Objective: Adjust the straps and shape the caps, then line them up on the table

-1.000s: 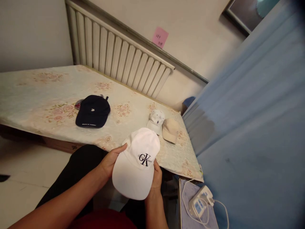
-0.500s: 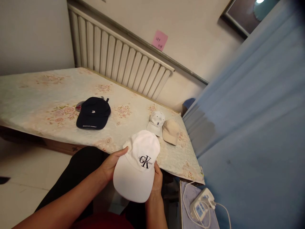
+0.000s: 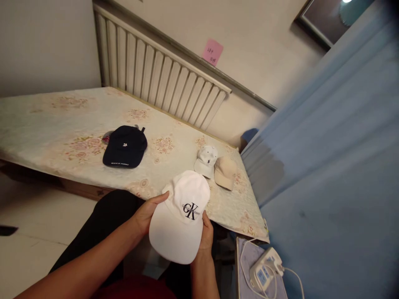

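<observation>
Between my hands, over my lap at the near edge of the bed, is a white baseball cap (image 3: 187,195) with dark letters on its front and its brim toward me. My left hand (image 3: 149,211) grips its left side, thumb on top near the brim. On the other side my right hand (image 3: 206,234) holds the cap's edge; most of its fingers are hidden beneath. A dark navy cap (image 3: 126,147) lies on the bed to the left, partly covering another greyish, red-marked item (image 3: 107,137). Beyond the held cap lie a smaller white cap (image 3: 205,161) and a beige cap (image 3: 225,172), side by side.
The bed (image 3: 174,166) has a floral cover. A radiator (image 3: 156,68) runs along the wall behind it, and a blue curtain (image 3: 324,166) hangs on the right. A small table (image 3: 245,286) at lower right bears a white power strip (image 3: 264,272) with cords.
The view has shifted slightly, so the bed and the caps on it appear a little farther right. Both hands keep the same hold on the white cap.
</observation>
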Demonstrator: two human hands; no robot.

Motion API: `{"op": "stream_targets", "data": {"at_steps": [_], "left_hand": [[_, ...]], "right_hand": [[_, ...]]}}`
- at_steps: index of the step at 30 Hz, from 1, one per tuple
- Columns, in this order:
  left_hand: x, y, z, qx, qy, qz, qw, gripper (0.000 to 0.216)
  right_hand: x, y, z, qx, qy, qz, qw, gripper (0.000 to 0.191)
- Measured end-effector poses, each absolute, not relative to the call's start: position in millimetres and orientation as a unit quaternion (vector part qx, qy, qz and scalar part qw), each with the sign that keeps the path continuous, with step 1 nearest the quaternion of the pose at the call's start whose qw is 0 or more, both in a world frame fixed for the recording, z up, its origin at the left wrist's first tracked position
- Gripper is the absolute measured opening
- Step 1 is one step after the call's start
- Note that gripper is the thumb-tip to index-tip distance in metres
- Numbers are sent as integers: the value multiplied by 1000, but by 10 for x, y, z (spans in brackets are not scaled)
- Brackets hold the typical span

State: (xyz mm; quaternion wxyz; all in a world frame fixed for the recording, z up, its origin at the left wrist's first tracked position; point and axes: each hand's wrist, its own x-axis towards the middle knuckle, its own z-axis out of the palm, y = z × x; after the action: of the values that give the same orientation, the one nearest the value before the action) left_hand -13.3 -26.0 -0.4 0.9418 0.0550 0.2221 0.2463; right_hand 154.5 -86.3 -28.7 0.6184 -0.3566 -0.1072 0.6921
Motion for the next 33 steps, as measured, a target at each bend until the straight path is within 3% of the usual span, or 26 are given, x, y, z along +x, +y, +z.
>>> {"op": "stream_targets", "data": {"at_steps": [33], "left_hand": [[-127, -262, 43, 46, 276, 244, 928, 63]], "right_hand": [[1542, -860, -338, -354, -97, 703, 610, 50]]}}
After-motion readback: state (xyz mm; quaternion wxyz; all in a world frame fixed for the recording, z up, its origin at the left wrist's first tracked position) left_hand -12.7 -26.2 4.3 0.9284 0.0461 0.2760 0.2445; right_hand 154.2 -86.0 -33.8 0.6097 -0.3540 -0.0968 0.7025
